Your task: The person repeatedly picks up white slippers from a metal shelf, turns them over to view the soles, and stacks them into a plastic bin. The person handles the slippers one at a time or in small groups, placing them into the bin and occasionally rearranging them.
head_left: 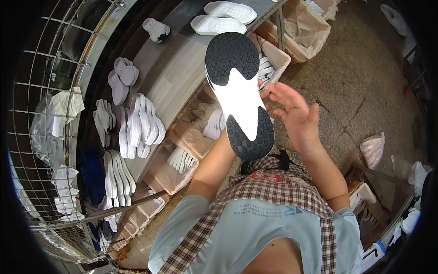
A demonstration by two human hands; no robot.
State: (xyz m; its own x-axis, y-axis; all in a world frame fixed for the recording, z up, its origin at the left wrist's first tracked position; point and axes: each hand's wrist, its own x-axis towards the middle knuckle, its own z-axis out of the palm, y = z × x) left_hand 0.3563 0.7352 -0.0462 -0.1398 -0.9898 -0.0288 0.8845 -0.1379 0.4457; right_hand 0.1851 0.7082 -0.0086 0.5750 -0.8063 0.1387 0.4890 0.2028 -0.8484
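Note:
A shoe sole (pixel 238 98) is held up in the middle of the view, its underside facing me. It is white, with black textured tread pads at toe and heel. My left forearm runs up behind it, and the fingertips of my left hand (pixel 264 94) show at its right edge; the rest of that hand is hidden by the sole. My right hand (pixel 294 112) is just to the right, palm turned up and fingers apart, with nothing in it. Its fingertips come close to the sole's edge; I cannot tell whether they touch.
Left of me runs a grey bench (pixel 171 59) with white soles (pixel 140 121) in stacks and a white pair (pixel 223 17) at its far end. Lined crates (pixel 175 176) holding soles stand below. A wire guard (pixel 45 114) curves along the far left. A pinkish bag (pixel 372 150) lies on the floor.

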